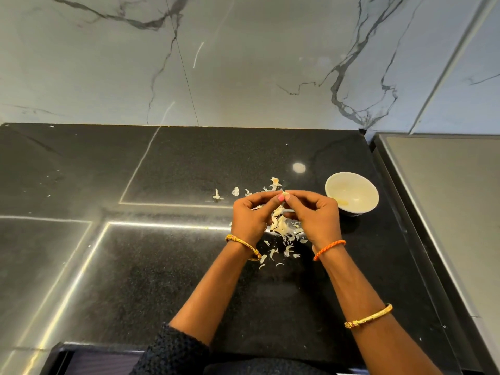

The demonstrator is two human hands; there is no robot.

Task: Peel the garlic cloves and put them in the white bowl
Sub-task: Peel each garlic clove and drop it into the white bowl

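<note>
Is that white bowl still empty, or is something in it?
Not empty. The white bowl stands upright on the black counter, and one pale yellowish piece, likely a peeled clove, lies inside near its lower rim; the rest is bare.

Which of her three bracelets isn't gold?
The orange braided band on the right wrist, just below the right hand. The other two are gold bangles: one on the left wrist, one further up the right forearm.

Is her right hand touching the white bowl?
Apart. In the head view, a strip of dark counter shows between the right hand and the white bowl; both hands pinch something small above the peels.
</note>
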